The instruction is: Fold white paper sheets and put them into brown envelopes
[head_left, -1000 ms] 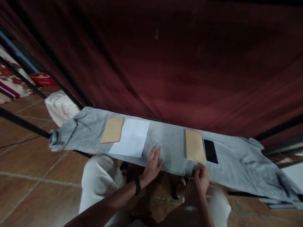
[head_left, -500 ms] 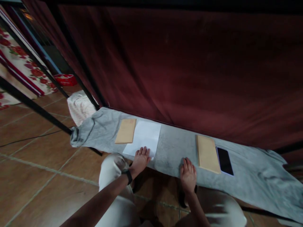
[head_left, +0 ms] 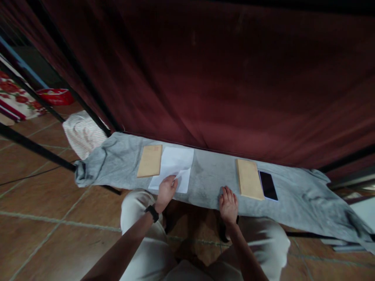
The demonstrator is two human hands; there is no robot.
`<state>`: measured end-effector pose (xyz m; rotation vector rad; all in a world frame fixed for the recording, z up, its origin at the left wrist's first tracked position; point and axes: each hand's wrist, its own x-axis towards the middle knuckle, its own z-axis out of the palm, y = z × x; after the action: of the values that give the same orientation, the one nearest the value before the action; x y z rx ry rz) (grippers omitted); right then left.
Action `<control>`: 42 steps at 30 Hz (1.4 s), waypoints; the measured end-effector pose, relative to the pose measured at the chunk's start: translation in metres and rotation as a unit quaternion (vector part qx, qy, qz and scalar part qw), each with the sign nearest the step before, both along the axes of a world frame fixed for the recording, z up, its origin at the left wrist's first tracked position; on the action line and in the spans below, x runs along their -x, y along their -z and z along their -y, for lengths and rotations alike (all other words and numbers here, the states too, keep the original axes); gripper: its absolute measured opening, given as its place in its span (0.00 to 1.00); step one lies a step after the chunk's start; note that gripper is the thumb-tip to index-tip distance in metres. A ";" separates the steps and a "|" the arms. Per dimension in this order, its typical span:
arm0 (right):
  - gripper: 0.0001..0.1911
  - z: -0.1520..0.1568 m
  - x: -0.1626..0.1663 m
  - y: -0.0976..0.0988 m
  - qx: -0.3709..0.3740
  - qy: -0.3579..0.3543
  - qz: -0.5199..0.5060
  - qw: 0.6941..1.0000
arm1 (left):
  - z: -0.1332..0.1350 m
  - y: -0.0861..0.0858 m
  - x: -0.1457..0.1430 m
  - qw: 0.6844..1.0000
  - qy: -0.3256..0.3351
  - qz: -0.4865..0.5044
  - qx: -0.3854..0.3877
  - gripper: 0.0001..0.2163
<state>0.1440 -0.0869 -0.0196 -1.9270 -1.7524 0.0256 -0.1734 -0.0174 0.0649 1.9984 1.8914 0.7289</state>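
My left hand, with a dark band on its wrist, pinches the near edge of a white sheet of paper. That edge is lifted and bent, and more white paper shows beneath it. Left of the paper, and close against it, lies a stack of brown envelopes. My right hand rests flat on the grey cloth, its fingers stretched out and holding nothing. A second brown envelope stack lies just right of that hand, beside a dark-screened phone.
The grey cloth covers a narrow bench along a dark red curtain. Black metal poles stand at the left. Beyond the bench's left end are a striped cloth and a red basket. My knees are under the near edge.
My left hand went from lying flat on the paper to gripping and lifting the top sheet's near edge. My right hand stays flat on the cloth. The view has shifted slightly right.
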 end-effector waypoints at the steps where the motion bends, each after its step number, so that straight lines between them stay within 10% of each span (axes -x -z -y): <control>1: 0.25 -0.001 -0.001 -0.002 0.003 0.001 -0.033 0.999 | 0.003 -0.003 -0.012 0.999 0.040 0.005 -0.030 0.14; 6: 0.29 -0.013 -0.013 -0.019 0.031 0.028 -0.347 0.937 | 0.019 -0.011 -0.098 0.970 0.237 0.003 -0.047 0.10; 12: 0.34 -0.016 -0.028 -0.034 0.088 0.059 -0.520 0.848 | 0.052 0.005 -0.181 0.945 0.323 -0.048 -0.025 0.11; 21: 0.23 -0.042 -0.042 -0.032 0.072 0.108 -0.554 0.823 | 0.052 0.021 -0.140 0.957 0.290 -0.001 -0.016 0.19; 33: 0.18 -0.056 -0.023 -0.014 0.034 0.124 -0.487 0.864 | 0.030 0.041 -0.090 0.949 0.271 -0.157 -0.018 0.32; 42: 0.21 -0.049 -0.022 -0.029 -0.021 0.036 -0.185 0.982 | 0.021 0.050 -0.088 0.936 0.264 -0.233 -0.018 0.33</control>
<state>0.1657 -0.0376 0.0098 -1.8149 -1.4261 0.2994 -0.0852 -0.0385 0.0151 2.7136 1.4156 0.1494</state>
